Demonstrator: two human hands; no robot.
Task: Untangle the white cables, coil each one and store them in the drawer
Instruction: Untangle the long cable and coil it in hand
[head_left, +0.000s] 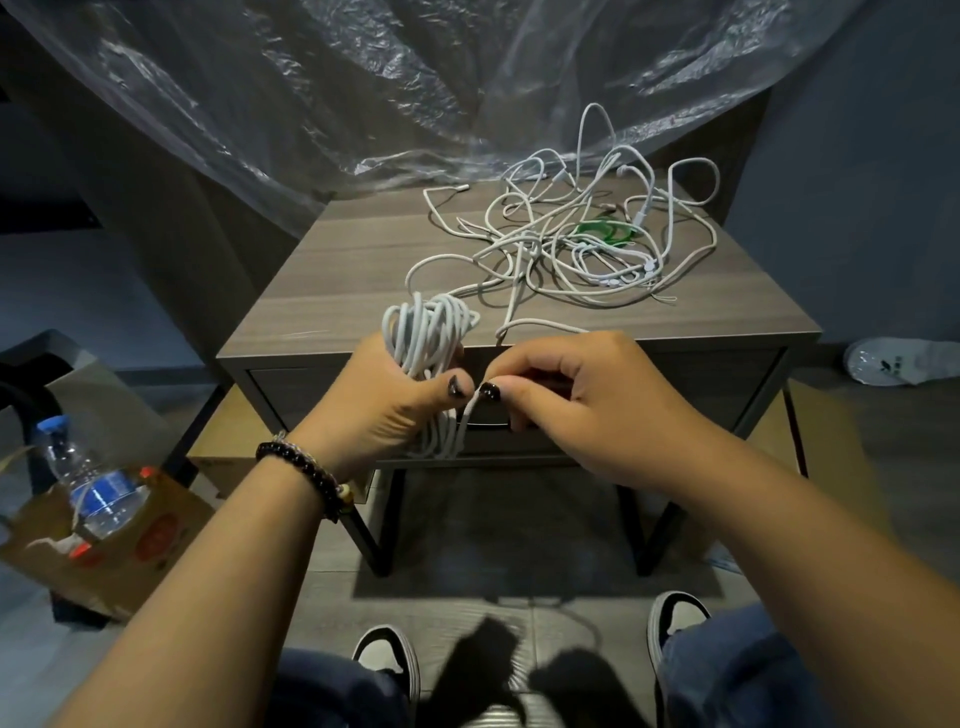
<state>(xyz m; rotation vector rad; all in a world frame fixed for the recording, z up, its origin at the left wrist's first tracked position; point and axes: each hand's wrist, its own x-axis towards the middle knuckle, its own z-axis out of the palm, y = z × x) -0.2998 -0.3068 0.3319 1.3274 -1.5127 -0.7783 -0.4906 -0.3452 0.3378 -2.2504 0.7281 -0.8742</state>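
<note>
So, hands first: the left hand (387, 402) is wrapped around a bundle of looped white braided cable (428, 338), thumb clamped over the strands, while the right hand (576, 402) pinches the loose tail of that same cable (467, 413) between thumb and fingertips, right next to the left thumb. Looks to me like the coil is nearly wound and the tail is about to be wrapped or tucked.

The cable looks soft, light and floppy, so the loops will probably spring apart if the grip loosens; best held across the middle of the bundle.

Behind the hands, the rest of the tangled white cables (566, 244) sits on the grey wood-grain nightstand surface (332, 280), with something green (605, 234) caught underneath. The drawer (291, 387) at the front is closed. A plastic water bottle (91, 483) stands in a cardboard box (156, 540) on the left.
</note>
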